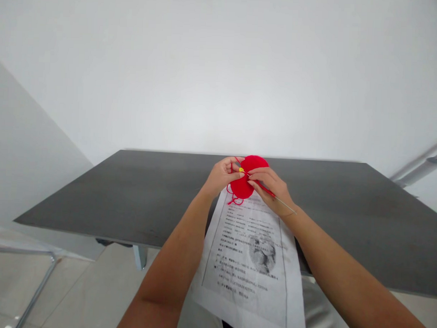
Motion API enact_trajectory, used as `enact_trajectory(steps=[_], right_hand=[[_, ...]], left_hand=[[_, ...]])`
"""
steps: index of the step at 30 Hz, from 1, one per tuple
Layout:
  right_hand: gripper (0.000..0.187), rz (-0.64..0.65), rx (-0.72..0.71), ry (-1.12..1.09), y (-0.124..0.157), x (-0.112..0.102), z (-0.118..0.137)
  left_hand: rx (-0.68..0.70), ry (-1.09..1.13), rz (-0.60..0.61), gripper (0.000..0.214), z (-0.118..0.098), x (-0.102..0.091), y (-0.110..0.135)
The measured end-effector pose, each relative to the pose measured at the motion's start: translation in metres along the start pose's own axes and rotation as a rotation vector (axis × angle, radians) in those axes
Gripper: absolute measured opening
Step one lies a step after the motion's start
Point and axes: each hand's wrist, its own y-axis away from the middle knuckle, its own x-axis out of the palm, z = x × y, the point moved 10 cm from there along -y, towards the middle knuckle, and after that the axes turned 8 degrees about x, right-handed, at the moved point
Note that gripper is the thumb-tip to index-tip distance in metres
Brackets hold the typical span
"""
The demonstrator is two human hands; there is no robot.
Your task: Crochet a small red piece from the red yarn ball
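Observation:
A round red crochet piece (253,165) is held up above the dark table (131,194). My left hand (221,176) pinches its left edge, fingers closed, beside a small yellow marker (241,170). My right hand (271,187) is closed on a thin metal crochet hook (283,203) with a red grip, its tip at the piece near the marker. Loose red yarn (235,200) dangles below the piece. Under both hands lies a printed sheet of paper (253,261) with text and a grey picture.
The printed sheet overhangs the table's near edge toward my lap. A white wall stands behind the table. A metal chair frame (38,282) sits on the tiled floor at the lower left, and a table leg (140,257) shows below the near edge.

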Motion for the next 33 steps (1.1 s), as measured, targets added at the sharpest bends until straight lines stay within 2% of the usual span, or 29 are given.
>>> enact_trajectory(steps=[10, 15, 19, 25, 30, 33], right_hand=[[0.012, 0.004, 0.016, 0.042, -0.002, -0.002, -0.001], [0.013, 0.016, 0.055, 0.055, -0.001, 0.003, -0.006], [0.014, 0.022, 0.101, 0.053, -0.001, 0.009, -0.009], [0.012, 0.052, 0.16, 0.034, 0.001, 0.015, -0.016], [0.01, 0.026, 0.242, -0.04, 0.003, 0.009, -0.024], [0.012, 0.021, 0.352, -0.085, 0.004, 0.007, -0.032]], left_hand=[[-0.225, 0.39, -0.093, 0.045, 0.03, 0.011, 0.007], [-0.236, 0.408, -0.119, 0.044, 0.036, 0.012, 0.007], [-0.142, 0.264, -0.128, 0.043, 0.032, 0.004, 0.002], [0.04, -0.129, -0.049, 0.036, 0.016, -0.003, -0.004], [0.096, -0.316, 0.001, 0.033, 0.013, -0.005, -0.005], [0.126, -0.43, -0.001, 0.034, 0.011, -0.01, -0.005]])
